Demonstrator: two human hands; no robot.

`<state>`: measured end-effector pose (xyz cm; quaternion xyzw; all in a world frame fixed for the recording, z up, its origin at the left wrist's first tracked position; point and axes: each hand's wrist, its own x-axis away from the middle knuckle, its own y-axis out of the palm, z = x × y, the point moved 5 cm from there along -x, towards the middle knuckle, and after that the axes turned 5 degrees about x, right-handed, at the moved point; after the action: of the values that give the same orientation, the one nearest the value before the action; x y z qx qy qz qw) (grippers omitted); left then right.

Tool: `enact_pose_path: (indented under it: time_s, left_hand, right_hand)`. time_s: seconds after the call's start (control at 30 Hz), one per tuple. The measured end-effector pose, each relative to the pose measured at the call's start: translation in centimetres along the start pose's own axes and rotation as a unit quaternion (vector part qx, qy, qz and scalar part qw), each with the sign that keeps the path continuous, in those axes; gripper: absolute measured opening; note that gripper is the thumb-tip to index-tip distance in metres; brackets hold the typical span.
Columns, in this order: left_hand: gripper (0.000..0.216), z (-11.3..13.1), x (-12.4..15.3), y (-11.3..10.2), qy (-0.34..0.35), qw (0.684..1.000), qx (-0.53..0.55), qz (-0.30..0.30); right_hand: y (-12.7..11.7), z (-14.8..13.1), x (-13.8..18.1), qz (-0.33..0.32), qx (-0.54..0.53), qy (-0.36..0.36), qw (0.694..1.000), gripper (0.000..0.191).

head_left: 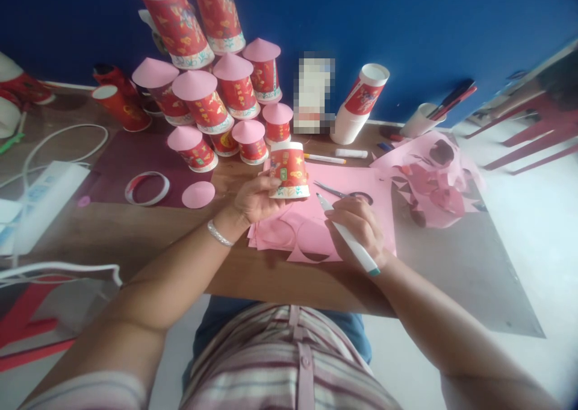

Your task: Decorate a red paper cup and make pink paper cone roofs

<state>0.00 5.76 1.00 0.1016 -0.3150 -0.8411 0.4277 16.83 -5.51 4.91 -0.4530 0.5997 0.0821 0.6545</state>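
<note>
My left hand (253, 200) grips a red printed paper cup (289, 170), held upside down just above a stack of pink paper sheets (316, 226) with round holes cut out. My right hand (359, 229) is closed round a white marker pen (347, 235), tip pointing up towards the cup, and rests on the pink sheets. Scissors (343, 192) lie on the paper just behind my right hand. A loose pink paper disc (198, 194) lies on the table left of my left hand.
Several red cups with pink cone lids (212, 106) are stacked at the back against a blue wall. A tape ring (147, 188), a white power strip (43, 202) with cables, a stack of cups (359, 104), pens, and pink paper scraps (428, 178) surround the work spot.
</note>
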Motion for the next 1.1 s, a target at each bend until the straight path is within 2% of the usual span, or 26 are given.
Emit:
enact_pose_path:
  time_s: [0.17, 0.33, 0.5, 0.77, 1.1]
  left_hand:
    - [0.039, -0.7, -0.3, -0.4, 0.011, 0.999, -0.026, 0.019]
    - [0.035, -1.2, -0.4, 0.0, 0.003, 0.999, -0.039, -0.012]
    - [0.039, -1.6, -0.1, 0.7, -0.020, 0.996, -0.075, -0.046]
    - [0.050, -2.0, -0.1, 0.8, -0.022, 0.993, -0.101, -0.050]
    - [0.061, -2.4, -0.3, 0.6, 0.005, 0.989, -0.149, -0.008]
  right_hand:
    - [0.0, 0.0, 0.0, -0.005, 0.001, -0.005, 1.000, 0.040]
    - [0.0, 0.1, 0.0, -0.015, -0.007, -0.001, 1.000, 0.037]
    - [0.0, -0.1, -0.4, -0.017, -0.003, 0.003, 1.000, 0.038]
    - [0.2, 0.2, -0.4, -0.022, 0.014, 0.027, 0.999, 0.039]
    - [0.0, 0.1, -0.8, -0.027, 0.019, 0.037, 0.999, 0.034]
